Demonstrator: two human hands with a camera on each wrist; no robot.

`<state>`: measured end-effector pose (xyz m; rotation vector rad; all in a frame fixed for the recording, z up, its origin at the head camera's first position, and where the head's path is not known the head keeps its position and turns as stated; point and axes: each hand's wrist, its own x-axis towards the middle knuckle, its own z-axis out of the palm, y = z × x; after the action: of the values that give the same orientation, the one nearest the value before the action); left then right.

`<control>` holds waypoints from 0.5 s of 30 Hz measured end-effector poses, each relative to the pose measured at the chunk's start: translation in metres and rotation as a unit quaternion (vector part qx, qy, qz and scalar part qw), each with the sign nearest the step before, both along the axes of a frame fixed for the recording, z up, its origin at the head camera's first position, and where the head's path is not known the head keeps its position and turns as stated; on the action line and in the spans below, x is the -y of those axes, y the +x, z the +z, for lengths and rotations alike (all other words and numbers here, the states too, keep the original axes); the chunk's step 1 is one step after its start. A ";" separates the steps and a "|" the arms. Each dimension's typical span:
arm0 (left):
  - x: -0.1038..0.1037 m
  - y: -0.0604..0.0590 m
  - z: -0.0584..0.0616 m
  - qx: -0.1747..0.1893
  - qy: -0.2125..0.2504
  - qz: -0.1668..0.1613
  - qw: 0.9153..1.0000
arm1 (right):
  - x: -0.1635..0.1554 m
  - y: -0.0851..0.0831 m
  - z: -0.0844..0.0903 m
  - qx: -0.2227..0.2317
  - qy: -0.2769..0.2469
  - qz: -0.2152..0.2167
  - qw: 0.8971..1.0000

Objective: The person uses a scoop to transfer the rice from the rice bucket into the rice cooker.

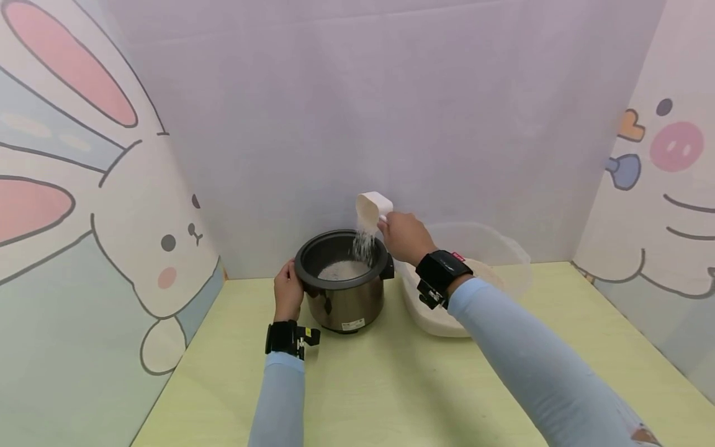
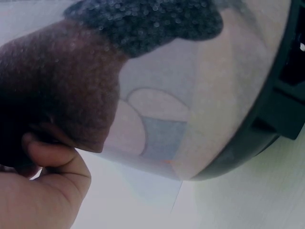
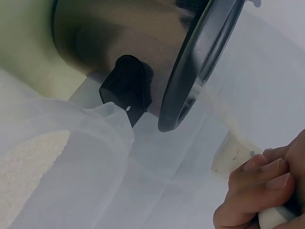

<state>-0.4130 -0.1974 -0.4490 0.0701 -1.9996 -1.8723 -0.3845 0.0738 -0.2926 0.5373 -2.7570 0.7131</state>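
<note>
A rice cooker (image 1: 346, 305) with a shiny metallic body and dark rim stands uncovered on the table. My left hand (image 1: 287, 293) grips its left side; in the left wrist view the thumb (image 2: 59, 157) and curled fingers close around the dark handle, partly in shadow. Above the cooker's right rim, my right hand (image 1: 409, 238) holds a white measuring cup (image 1: 375, 206) by its handle, tilted mouth-down to the left. A stream of rice (image 1: 364, 246) falls from it into the pot, where white rice (image 1: 342, 270) covers the bottom.
Right of the cooker sits a translucent bin (image 1: 430, 323) of rice, its raised edge (image 1: 516, 254) partly behind my right forearm. The cooker's right handle (image 3: 126, 88) juts out close to the bin. A pale curtain (image 1: 346, 124) hangs behind, with cartoon-printed panels at both sides.
</note>
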 end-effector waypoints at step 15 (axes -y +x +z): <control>0.001 0.004 0.001 0.000 0.003 -0.001 1.000 | 0.001 0.006 -0.003 -0.005 0.039 -0.017 0.999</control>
<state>-0.4092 -0.1980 -0.4479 0.0700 -1.9952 -1.8788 -0.3783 0.0729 -0.2959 0.5056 -2.7868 0.5957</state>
